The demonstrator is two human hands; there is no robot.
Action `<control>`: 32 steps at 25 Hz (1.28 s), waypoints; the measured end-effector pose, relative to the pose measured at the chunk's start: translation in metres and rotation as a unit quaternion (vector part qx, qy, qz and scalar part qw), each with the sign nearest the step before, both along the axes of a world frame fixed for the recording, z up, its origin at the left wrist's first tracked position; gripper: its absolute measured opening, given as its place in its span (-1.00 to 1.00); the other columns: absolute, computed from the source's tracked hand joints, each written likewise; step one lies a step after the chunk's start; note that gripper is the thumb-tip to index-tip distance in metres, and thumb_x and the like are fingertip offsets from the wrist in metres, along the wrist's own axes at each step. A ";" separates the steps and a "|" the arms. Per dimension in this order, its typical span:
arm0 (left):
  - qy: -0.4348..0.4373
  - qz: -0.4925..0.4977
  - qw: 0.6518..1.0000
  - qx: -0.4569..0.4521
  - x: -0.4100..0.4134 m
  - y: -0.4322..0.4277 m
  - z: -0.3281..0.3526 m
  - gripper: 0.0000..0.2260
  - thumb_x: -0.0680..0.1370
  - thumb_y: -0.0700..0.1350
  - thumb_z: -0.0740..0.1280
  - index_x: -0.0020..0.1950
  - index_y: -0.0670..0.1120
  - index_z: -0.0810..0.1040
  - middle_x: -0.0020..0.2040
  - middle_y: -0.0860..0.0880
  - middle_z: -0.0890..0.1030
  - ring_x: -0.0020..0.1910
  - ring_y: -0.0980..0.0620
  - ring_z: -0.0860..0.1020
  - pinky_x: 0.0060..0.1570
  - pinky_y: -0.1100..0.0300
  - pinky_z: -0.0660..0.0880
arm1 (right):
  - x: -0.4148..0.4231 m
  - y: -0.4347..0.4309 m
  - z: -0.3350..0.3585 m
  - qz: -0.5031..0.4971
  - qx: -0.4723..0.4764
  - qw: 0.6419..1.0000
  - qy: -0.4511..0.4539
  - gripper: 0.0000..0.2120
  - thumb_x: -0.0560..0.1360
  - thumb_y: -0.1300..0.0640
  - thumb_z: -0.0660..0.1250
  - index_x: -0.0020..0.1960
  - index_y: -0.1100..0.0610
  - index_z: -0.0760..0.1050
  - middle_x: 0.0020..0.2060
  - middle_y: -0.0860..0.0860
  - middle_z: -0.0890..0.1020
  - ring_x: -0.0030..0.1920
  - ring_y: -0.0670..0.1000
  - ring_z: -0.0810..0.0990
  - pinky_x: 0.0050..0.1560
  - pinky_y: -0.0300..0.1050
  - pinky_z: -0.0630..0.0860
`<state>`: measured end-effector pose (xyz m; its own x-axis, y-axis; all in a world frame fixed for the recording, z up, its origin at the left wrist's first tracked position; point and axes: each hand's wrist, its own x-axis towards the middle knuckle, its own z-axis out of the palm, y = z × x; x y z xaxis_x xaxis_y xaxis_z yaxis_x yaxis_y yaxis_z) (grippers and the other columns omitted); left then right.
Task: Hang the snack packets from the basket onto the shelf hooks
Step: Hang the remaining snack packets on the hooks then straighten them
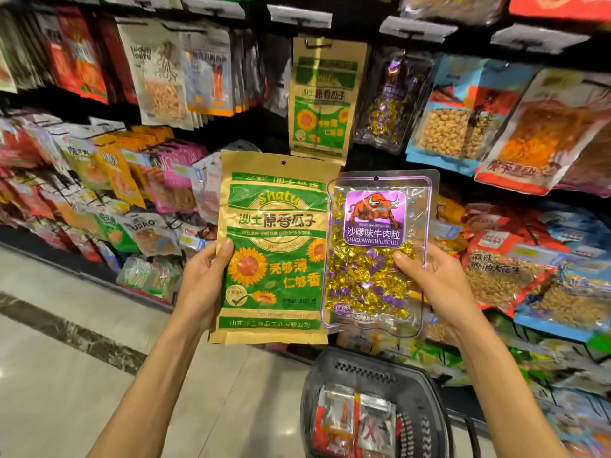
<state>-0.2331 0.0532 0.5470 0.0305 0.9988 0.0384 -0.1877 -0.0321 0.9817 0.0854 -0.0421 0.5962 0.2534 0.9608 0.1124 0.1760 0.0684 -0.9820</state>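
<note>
My left hand [201, 282] grips a tan and green sunflower seed packet [274, 246] by its left edge, held upright in front of the shelf. My right hand [433, 282] grips a clear purple packet of beef candies [373, 259] by its right edge, side by side with the first. Both packets have a hang hole at the top. On the hooks above hang a matching sunflower seed packet [322, 100] and a matching purple candy packet [390, 100]. Below my hands stands the black basket [373, 368] with red and silver packets [357, 421] inside.
Shelves of hanging snack packets fill the wall from left to right, with price tag holders [416, 29] along the top rail. Peanut packets [463, 117] hang at the right. A pale tiled floor [66, 358] with a dark stripe lies at the left.
</note>
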 end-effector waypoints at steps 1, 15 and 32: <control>-0.006 -0.005 1.000 0.002 0.003 0.012 0.006 -0.75 0.63 -0.06 0.24 0.15 -0.19 0.59 -0.04 -0.11 0.71 -0.16 0.03 0.68 -0.17 0.19 0.63 | 0.003 0.009 0.004 -0.001 0.009 1.000 0.003 -0.76 0.48 0.09 0.42 0.15 0.02 0.59 0.00 -0.13 0.71 0.04 -0.11 0.67 0.02 -0.31 0.54; -0.057 -0.033 0.998 0.024 0.046 0.141 0.068 -0.76 0.64 -0.08 0.23 0.16 -0.16 0.62 0.10 -0.13 0.68 0.09 -0.09 0.64 0.14 0.00 0.56 | 0.035 0.113 0.060 -0.059 0.096 0.992 0.059 -0.79 0.41 0.09 0.43 0.04 0.04 0.65 -0.09 -0.02 0.73 -0.11 -0.07 0.69 -0.07 -0.24 0.61; -0.097 -0.133 0.986 -0.020 0.045 0.234 0.110 -0.77 0.62 -0.06 0.26 0.17 -0.13 0.63 0.07 -0.14 0.69 0.02 -0.06 0.67 0.11 -0.01 0.58 | -0.007 0.148 0.088 -0.157 0.108 0.977 0.093 -0.65 0.27 -0.06 0.46 0.02 0.05 0.68 -0.05 0.01 0.73 -0.09 -0.04 0.67 -0.04 -0.21 0.61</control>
